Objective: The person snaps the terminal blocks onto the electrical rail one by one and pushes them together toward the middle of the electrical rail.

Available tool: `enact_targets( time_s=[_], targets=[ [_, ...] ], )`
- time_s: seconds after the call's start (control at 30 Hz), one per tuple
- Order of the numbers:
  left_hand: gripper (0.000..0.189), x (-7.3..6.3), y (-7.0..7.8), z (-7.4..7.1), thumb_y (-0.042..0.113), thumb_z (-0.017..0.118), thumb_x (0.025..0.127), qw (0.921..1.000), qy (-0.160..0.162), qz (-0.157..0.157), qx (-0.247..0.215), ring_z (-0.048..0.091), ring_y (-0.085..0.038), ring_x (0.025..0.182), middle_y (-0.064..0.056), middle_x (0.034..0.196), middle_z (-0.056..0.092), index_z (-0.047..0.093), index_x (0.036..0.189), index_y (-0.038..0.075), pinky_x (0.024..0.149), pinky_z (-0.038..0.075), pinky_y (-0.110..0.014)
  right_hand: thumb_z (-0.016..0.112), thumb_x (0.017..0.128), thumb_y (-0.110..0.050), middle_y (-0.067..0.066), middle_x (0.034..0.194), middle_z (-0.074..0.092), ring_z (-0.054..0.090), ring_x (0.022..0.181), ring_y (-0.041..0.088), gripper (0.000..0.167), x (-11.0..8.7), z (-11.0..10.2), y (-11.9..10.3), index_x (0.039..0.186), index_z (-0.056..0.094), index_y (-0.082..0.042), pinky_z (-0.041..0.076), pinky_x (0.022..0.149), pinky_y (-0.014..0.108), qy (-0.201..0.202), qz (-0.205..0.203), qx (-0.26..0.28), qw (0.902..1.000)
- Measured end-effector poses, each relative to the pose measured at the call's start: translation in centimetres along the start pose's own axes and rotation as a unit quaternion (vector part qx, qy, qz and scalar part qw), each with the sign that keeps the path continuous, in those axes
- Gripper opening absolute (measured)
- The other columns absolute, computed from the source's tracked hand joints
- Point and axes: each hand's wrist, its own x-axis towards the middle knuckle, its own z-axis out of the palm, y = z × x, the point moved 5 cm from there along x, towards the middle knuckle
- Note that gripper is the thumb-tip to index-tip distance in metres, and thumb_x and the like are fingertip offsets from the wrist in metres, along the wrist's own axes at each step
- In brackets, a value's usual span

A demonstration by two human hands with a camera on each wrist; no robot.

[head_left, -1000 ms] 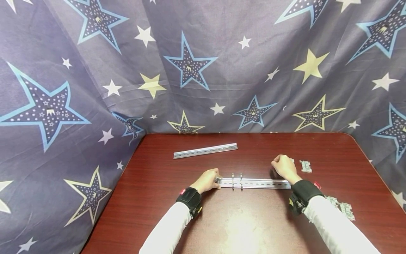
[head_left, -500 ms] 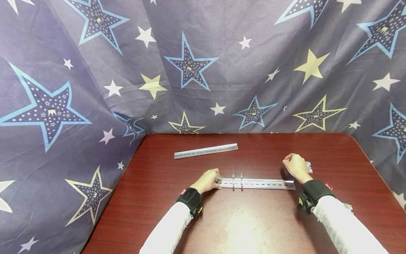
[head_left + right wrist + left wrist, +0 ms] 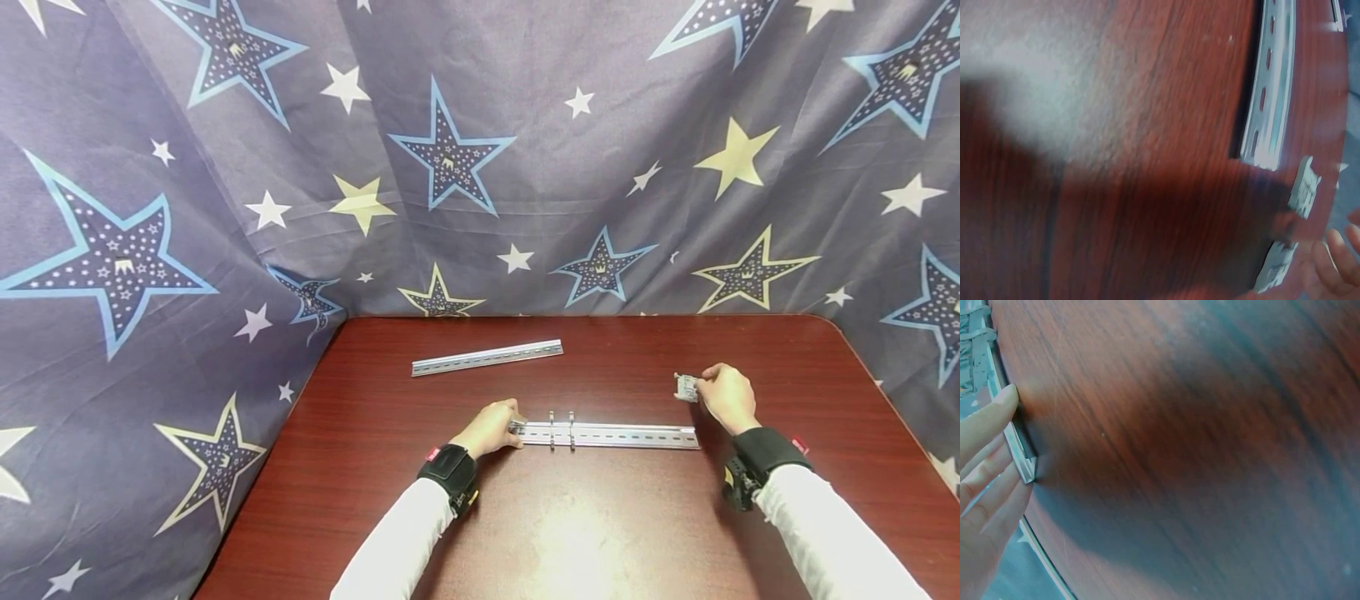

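My left hand [image 3: 491, 427] grips the left end of a slotted metal DIN rail [image 3: 633, 436]. In the left wrist view its thumb lies along one side of the rail [image 3: 1027, 469] and the fingers along the other. Two thin upright pieces [image 3: 572, 431] sit across the rail, left of its middle. My right hand [image 3: 729, 398] is beyond the rail's right end, fingertips close beside a flat grey terminal block [image 3: 686, 387]. The right wrist view has two such blocks lying on the table, the nearer block [image 3: 1275, 267] beside loosely bent fingers [image 3: 1329, 265] with nothing visible between them.
A second DIN rail [image 3: 487, 357] lies at a slant farther back on the reddish-brown table [image 3: 360, 517]. Behind and to the left hangs a grey curtain [image 3: 480, 250] with stars, meeting the table's edges.
My right hand has moved to the right, off the rail's right end, uncovering one terminal block and covering the other. The left hand and the rail have stayed put.
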Motion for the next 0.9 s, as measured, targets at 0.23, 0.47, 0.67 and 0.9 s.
enact_targets(
  time_s=[0.23, 0.47, 0.67, 0.9],
  targets=[
    [0.036, 0.0, 0.0, 0.0, 0.019, 0.079, 0.059, 1.0, -0.001, -0.005, 0.005, 0.047, -0.009, 0.066, -0.001, 0.078, 0.054, 0.07, 0.092, 0.007, 0.064, 0.041, -0.023, 0.05, 0.075, -0.013, 0.024, 0.085, 0.06, 0.055, 0.078, 0.039, 0.028, 0.1, -0.3, 1.3, 0.094, 0.057, 0.007, 0.041, 0.059, 0.044, 0.0, 0.028, -0.003, 0.9996],
    [0.036, 0.0, -0.1, 0.1, 0.019, 0.078, 0.059, 1.0, 0.001, -0.003, 0.007, 0.047, -0.009, 0.065, -0.001, 0.078, 0.054, 0.07, 0.093, 0.007, 0.064, 0.04, -0.022, 0.056, 0.078, -0.015, 0.026, 0.086, 0.062, 0.058, 0.076, 0.04, 0.031, 0.1, -0.5, 2.2, 0.095, 0.057, 0.011, 0.042, 0.06, 0.043, 0.021, 0.028, -0.002, 0.9994],
    [0.036, 0.0, -0.1, 0.2, 0.019, 0.078, 0.059, 0.9999, 0.003, 0.003, 0.01, 0.047, -0.01, 0.065, -0.001, 0.077, 0.054, 0.07, 0.093, 0.008, 0.064, 0.041, -0.023, 0.059, 0.073, -0.02, 0.031, 0.089, 0.058, 0.054, 0.08, 0.045, 0.038, 0.2, -0.6, 3.3, 0.094, 0.057, 0.012, 0.041, 0.063, 0.046, 0.048, 0.03, 0.001, 0.9984],
    [0.037, 0.1, -0.2, 0.3, 0.018, 0.078, 0.06, 1.0, -0.001, -0.006, 0.005, 0.046, -0.009, 0.065, -0.001, 0.078, 0.054, 0.07, 0.094, 0.007, 0.063, 0.04, -0.022, 0.059, 0.074, -0.019, 0.034, 0.09, 0.056, 0.052, 0.079, 0.046, 0.04, -0.1, -0.3, 3.6, 0.095, 0.056, 0.015, 0.04, 0.064, 0.049, 0.039, 0.041, -0.003, 0.9984]
  ],
)
